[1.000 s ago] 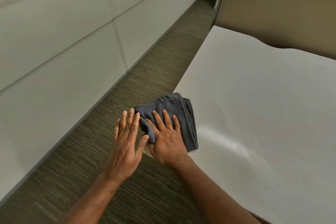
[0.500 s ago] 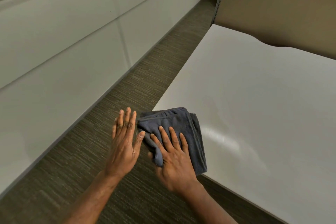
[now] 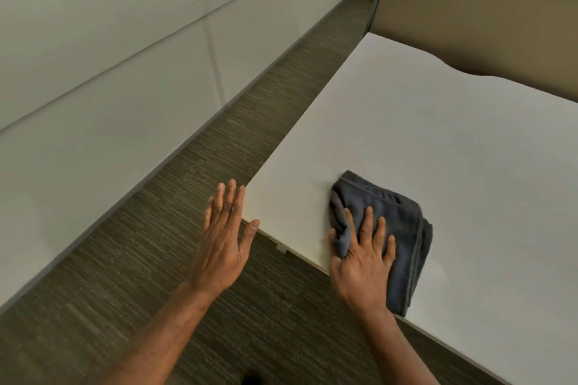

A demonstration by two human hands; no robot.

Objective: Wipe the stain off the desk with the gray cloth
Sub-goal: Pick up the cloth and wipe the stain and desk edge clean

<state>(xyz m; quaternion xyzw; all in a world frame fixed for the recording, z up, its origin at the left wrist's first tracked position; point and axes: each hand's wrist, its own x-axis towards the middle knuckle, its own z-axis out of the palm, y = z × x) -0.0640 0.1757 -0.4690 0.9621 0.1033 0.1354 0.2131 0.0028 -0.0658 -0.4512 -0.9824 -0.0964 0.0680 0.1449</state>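
A folded gray cloth [image 3: 397, 222] lies on the white desk [image 3: 438, 141] close to its near edge. My right hand [image 3: 362, 259] presses flat on the cloth with fingers spread, the thumb pinching a fold at its left side. My left hand [image 3: 225, 237] is held flat with its fingers together, just off the desk's near-left corner, its thumb touching the edge; it holds nothing. No stain shows on the visible desk surface.
Striped brown carpet [image 3: 219, 147] runs along the desk's left side, bounded by a white panelled wall [image 3: 109, 56]. A tan partition [image 3: 475, 6] stands behind the desk's far edge.
My right hand has slid the cloth rightward, from the desk's left corner further onto the surface. My left hand stays by the corner, now apart from the cloth.
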